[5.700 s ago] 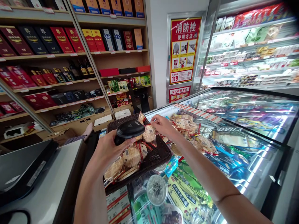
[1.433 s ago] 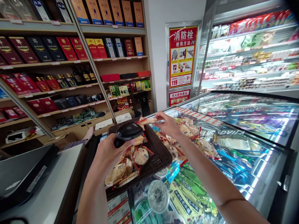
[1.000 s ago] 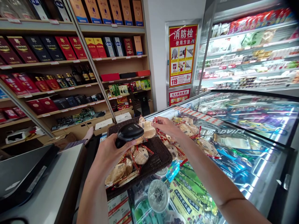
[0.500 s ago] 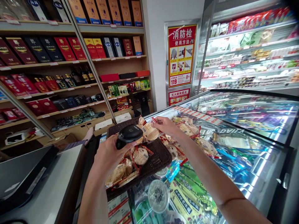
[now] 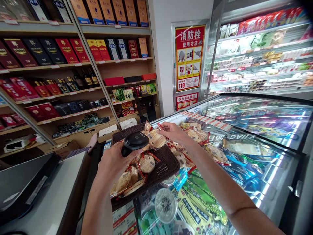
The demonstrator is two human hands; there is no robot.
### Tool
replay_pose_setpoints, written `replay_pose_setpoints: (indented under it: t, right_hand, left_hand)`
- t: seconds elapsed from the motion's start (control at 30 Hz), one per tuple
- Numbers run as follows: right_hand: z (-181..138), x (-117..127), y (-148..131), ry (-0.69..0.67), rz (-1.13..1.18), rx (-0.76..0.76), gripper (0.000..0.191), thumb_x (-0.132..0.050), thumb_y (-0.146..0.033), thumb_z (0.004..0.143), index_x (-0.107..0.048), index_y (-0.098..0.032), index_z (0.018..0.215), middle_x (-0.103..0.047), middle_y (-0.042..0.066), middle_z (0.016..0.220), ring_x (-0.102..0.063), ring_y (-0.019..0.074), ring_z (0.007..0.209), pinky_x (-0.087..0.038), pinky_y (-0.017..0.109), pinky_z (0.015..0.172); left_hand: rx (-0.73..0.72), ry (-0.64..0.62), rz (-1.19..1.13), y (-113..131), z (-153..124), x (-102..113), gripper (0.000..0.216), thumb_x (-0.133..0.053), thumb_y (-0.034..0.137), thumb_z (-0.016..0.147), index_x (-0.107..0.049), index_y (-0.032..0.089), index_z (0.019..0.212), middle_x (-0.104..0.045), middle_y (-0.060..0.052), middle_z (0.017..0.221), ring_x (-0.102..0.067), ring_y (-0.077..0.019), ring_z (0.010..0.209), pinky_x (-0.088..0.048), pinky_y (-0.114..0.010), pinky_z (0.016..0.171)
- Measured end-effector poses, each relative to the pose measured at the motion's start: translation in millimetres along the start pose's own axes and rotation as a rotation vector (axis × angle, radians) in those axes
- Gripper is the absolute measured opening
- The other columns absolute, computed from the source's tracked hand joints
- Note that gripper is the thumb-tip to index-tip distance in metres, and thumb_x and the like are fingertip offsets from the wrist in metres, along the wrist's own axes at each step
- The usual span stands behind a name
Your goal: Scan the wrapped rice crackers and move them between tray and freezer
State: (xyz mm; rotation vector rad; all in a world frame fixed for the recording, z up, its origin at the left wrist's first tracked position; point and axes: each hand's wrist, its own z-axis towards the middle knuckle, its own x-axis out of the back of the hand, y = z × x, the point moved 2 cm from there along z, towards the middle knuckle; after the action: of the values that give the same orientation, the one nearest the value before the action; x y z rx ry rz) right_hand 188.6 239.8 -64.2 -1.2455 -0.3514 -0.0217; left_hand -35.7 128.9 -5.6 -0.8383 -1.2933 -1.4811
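Observation:
My left hand (image 5: 113, 163) is wrapped round a black barcode scanner (image 5: 134, 142), whose head points at a wrapped round cracker packet (image 5: 156, 139). My right hand (image 5: 172, 132) pinches that packet by its edge and holds it just above a dark wicker basket (image 5: 166, 161). Several more cracker packets (image 5: 130, 174) lie in the basket. A loose pile of the same packets (image 5: 195, 135) rests on the freezer's glass lid (image 5: 244, 143), to the right of my right hand.
A grey counter (image 5: 53, 192) with a dark screen (image 5: 19, 182) stands at my left. Wooden shelves (image 5: 73, 65) of boxed goods fill the back wall. An open chiller (image 5: 264, 52) stands at the right. A red notice (image 5: 189, 55) hangs on the far wall.
My right hand lifted a packet from the pile, turned it flat and brought it down in front of the scanner head. The left hand and scanner stayed nearly still.

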Motion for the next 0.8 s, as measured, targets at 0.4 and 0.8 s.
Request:
replay_pose_setpoints:
  t: [0.4,0.8]
  right_hand:
    - [-6,16,-14,0.081,-0.27,-0.022,0.027,-0.06,-0.044,0.082,-0.065,-0.021,0.095,-0.068,0.001,0.082,-0.06,0.0157,0.072,-0.043,0.025,0.064]
    - [-12,83,-1,0.227,-0.978,-0.324,0.035,-0.053,-0.029,0.09,-0.052,-0.013,0.12,-0.067,0.018,0.107,-0.064,0.0319,0.103,-0.046,0.037,0.08]
  left_hand:
    - [0.013,0.002,-0.005,1,-1,3,0.056,-0.052,0.077,0.072,-0.067,0.024,0.084,-0.073,-0.008,0.09,-0.068,-0.0315,0.088,-0.041,-0.029,0.063]
    - [0.022,0.018,0.025,1,1,4,0.054,-0.051,0.076,0.073,-0.065,0.024,0.075,-0.072,-0.011,0.081,-0.068,-0.0334,0.081,-0.042,-0.033,0.06]
